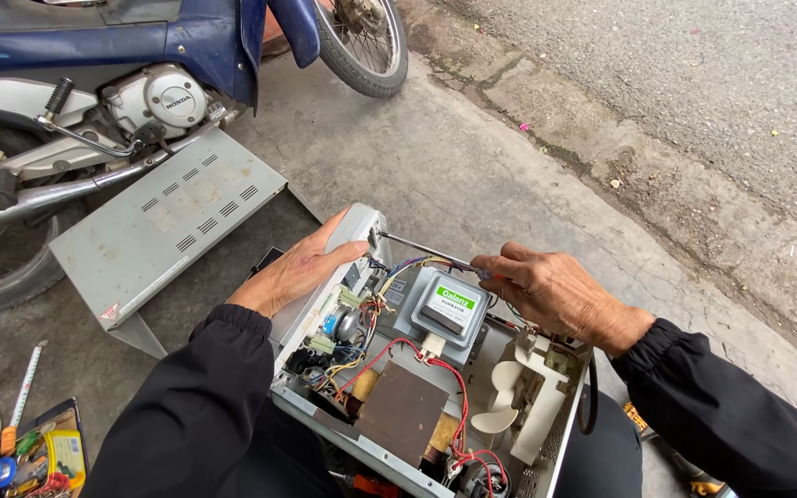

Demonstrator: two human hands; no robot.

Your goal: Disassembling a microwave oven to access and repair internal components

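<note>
From the head view, an opened microwave oven lies on rough grey concrete, its thin sheet-metal shell pale and smooth, the insides bare. The left hand rests flat on the oven's upper corner, fingers held together and stretched along the metal edge, thumb pointing toward the screwdriver tip. The right hand has its fingers curled and pinched around the handle of a slim screwdriver, whose shiny steel shaft runs from those fingertips to the corner just beside the left thumb. Below the right fingers sits the boxy grey magnetron with a green label; under it a blocky brown transformer with red wires, and beside that a cream plastic fan. Beyond the left fingers lies the removed cover, a slotted grey metal sheet, against a blue motorbike
</note>
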